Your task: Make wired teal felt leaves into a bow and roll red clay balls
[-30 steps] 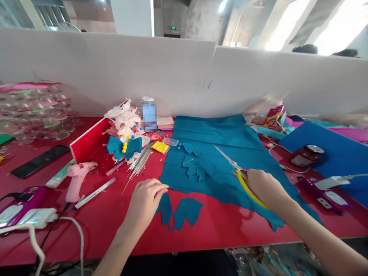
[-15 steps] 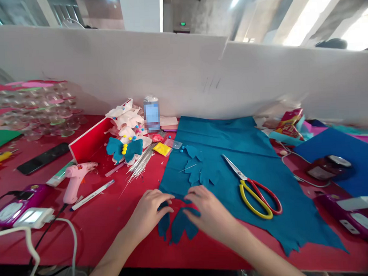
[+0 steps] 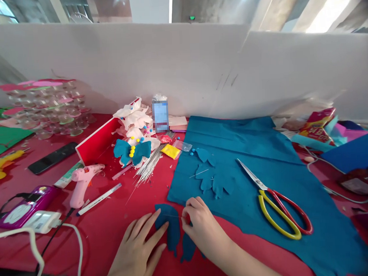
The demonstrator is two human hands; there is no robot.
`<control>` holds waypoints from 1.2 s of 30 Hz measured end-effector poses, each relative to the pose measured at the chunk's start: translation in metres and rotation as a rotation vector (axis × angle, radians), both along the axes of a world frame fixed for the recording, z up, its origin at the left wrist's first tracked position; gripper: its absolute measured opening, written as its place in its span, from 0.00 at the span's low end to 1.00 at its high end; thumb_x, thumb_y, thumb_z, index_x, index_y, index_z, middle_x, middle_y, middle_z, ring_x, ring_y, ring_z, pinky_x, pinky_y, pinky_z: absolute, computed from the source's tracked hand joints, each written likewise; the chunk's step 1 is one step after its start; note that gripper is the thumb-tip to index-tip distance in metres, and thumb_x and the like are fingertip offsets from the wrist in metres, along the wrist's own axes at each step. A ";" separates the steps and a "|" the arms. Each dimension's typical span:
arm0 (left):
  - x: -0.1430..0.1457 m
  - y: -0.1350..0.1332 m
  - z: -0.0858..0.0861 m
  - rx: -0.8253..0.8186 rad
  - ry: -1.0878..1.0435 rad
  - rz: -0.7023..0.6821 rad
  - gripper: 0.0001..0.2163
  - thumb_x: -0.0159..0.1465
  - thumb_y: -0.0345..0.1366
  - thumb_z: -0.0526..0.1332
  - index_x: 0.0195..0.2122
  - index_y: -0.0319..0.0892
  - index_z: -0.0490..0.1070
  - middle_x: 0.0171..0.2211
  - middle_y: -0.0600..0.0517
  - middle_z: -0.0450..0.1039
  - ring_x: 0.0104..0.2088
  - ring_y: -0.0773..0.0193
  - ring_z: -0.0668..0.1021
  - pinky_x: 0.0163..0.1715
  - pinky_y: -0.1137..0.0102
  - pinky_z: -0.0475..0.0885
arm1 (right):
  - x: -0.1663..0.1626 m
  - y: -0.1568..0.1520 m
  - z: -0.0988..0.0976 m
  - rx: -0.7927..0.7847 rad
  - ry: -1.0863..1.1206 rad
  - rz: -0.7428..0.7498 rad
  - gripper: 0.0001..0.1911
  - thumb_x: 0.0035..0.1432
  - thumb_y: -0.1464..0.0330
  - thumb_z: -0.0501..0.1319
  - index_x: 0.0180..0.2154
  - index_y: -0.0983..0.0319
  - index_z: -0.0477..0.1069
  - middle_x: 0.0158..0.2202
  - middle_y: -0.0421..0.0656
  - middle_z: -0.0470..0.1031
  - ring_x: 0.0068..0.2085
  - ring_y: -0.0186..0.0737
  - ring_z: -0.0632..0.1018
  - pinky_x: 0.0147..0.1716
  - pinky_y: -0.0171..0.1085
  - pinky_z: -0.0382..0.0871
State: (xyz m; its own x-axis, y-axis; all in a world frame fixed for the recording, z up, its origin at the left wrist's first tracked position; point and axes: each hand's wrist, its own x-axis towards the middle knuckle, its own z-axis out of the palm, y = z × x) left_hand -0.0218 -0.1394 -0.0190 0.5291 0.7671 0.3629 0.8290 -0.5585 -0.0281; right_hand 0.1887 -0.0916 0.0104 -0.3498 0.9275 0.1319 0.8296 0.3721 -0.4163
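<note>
My left hand (image 3: 142, 245) lies with its fingers spread on the red tabletop, fingertips at the left edge of a cut teal fabric piece (image 3: 172, 228). Thumb and fingers of my right hand (image 3: 200, 227) are pinched together around a thin wire (image 3: 173, 215), which stretches leftward over that piece. A second teal cutout (image 3: 187, 247) is partly covered by my right hand. Beyond the hands, several teal cutouts (image 3: 205, 179) rest on a large teal fabric sheet (image 3: 232, 136), with a thin wire across them. Scissors (image 3: 275, 207) with red and yellow handles lie to the right.
A bundle of wires (image 3: 150, 164) and a teal fabric bow (image 3: 132, 152) with yellow balls are ahead to the left. A pink glue gun (image 3: 81, 185), a pen (image 3: 99, 199), a black phone (image 3: 53, 158) and white cables (image 3: 77, 244) occupy the left side. A white partition (image 3: 169, 69) stands behind.
My left hand has gone from curled fingers to flat and spread. My right hand now pinches a thin wire over the cutout. The view has shifted slightly right.
</note>
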 end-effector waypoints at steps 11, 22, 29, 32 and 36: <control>0.000 -0.002 0.001 -0.002 0.012 0.030 0.22 0.62 0.36 0.57 0.59 0.54 0.62 0.65 0.49 0.52 0.59 0.51 0.64 0.49 0.59 0.70 | -0.019 -0.002 -0.005 0.127 -0.010 -0.043 0.13 0.47 0.83 0.56 0.21 0.61 0.65 0.26 0.43 0.67 0.31 0.41 0.69 0.30 0.38 0.67; 0.002 -0.001 0.004 -0.030 -0.013 0.041 0.22 0.62 0.36 0.57 0.58 0.55 0.63 0.64 0.49 0.54 0.59 0.51 0.65 0.49 0.59 0.70 | -0.019 -0.005 -0.007 0.092 0.045 -0.079 0.11 0.49 0.83 0.58 0.23 0.62 0.69 0.28 0.43 0.68 0.33 0.41 0.70 0.32 0.37 0.69; 0.001 -0.002 0.004 -0.045 -0.010 0.041 0.23 0.62 0.37 0.56 0.59 0.56 0.61 0.65 0.49 0.53 0.59 0.51 0.65 0.49 0.58 0.71 | -0.009 -0.014 -0.002 0.078 0.165 -0.122 0.09 0.52 0.80 0.58 0.28 0.62 0.71 0.32 0.45 0.69 0.35 0.43 0.72 0.34 0.40 0.72; 0.001 -0.002 0.004 -0.059 -0.018 0.049 0.23 0.63 0.37 0.56 0.60 0.56 0.59 0.65 0.50 0.51 0.59 0.51 0.65 0.49 0.58 0.71 | 0.002 -0.024 -0.002 0.070 0.208 -0.103 0.09 0.55 0.79 0.56 0.32 0.62 0.72 0.36 0.46 0.69 0.37 0.43 0.72 0.36 0.40 0.72; 0.003 -0.001 0.005 -0.068 -0.038 0.047 0.23 0.62 0.37 0.57 0.60 0.57 0.59 0.64 0.51 0.53 0.58 0.52 0.66 0.49 0.59 0.71 | 0.006 -0.030 -0.009 0.082 0.244 -0.153 0.08 0.56 0.77 0.57 0.34 0.61 0.72 0.38 0.47 0.69 0.39 0.45 0.72 0.39 0.42 0.72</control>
State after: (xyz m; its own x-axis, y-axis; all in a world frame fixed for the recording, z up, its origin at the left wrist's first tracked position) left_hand -0.0192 -0.1406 -0.0144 0.4789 0.8141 0.3285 0.8540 -0.5187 0.0407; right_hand 0.1945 -0.1216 0.0012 -0.1553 0.9499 0.2712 0.7576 0.2907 -0.5844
